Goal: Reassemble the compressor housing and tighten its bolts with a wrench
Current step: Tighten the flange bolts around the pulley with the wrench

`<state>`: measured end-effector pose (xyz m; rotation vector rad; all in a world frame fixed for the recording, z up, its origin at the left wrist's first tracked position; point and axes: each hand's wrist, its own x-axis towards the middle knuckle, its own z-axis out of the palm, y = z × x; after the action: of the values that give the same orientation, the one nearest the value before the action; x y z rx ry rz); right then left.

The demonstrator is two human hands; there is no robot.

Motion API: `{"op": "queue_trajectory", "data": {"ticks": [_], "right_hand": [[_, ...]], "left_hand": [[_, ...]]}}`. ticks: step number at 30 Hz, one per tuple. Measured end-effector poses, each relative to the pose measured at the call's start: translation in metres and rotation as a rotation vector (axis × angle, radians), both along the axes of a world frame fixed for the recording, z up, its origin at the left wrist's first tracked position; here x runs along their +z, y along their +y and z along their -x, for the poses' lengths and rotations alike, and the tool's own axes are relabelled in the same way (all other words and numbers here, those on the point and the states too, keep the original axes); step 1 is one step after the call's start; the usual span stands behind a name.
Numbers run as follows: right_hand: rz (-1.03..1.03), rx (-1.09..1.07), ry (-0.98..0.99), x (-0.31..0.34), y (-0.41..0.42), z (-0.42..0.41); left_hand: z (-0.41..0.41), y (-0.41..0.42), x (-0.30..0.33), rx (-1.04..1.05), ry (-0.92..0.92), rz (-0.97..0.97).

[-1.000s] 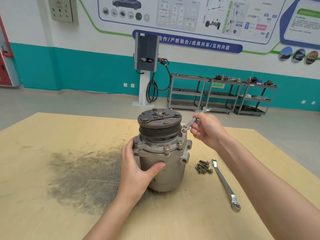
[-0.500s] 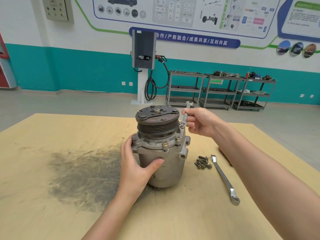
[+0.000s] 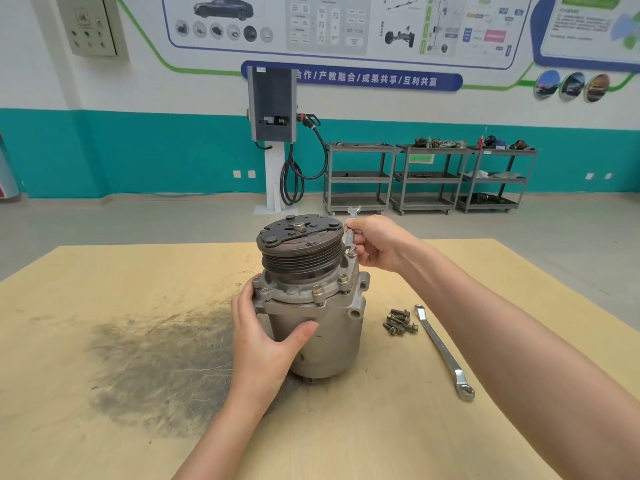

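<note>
Wrench (image 3: 350, 237) now steeper, nearer pulley (image 3: 300, 244)

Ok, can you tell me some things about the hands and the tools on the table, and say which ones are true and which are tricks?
1. The left hand grips the side of the compressor. True.
2. The right hand is picking up loose bolts from the table. False: it holds a small wrench at a bolt on the compressor's upper flange.
3. A long wrench lies on the table, right of the compressor. True.
4. The loose bolts sit on top of the pulley. False: they lie on the table between the compressor and the long wrench.
5. The compressor lies on its side. False: it stands upright, pulley on top.
</note>
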<state>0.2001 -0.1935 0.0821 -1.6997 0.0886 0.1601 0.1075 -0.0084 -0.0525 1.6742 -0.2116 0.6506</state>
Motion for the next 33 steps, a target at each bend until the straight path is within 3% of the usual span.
{"op": "queue_trajectory", "data": {"ticks": [9,15,29,33], "right_hand": [[-0.055,0.05,0.014,0.002,-0.001,-0.002],[-0.052,-0.041,-0.032,0.0,0.0,-0.003],[-0.24,-0.042,0.073,-0.005,-0.005,0.001],[-0.367,-0.143,-0.016,-0.013,-0.006,0.006]], "left_hand": [[0.0,0.0,0.0,-0.001,-0.024,0.007],[0.001,0.0,0.001,0.002,-0.021,-0.002],[0.002,0.0,0.001,-0.003,-0.029,0.001],[0.001,0.0,0.001,0.007,-0.04,-0.008]]}}
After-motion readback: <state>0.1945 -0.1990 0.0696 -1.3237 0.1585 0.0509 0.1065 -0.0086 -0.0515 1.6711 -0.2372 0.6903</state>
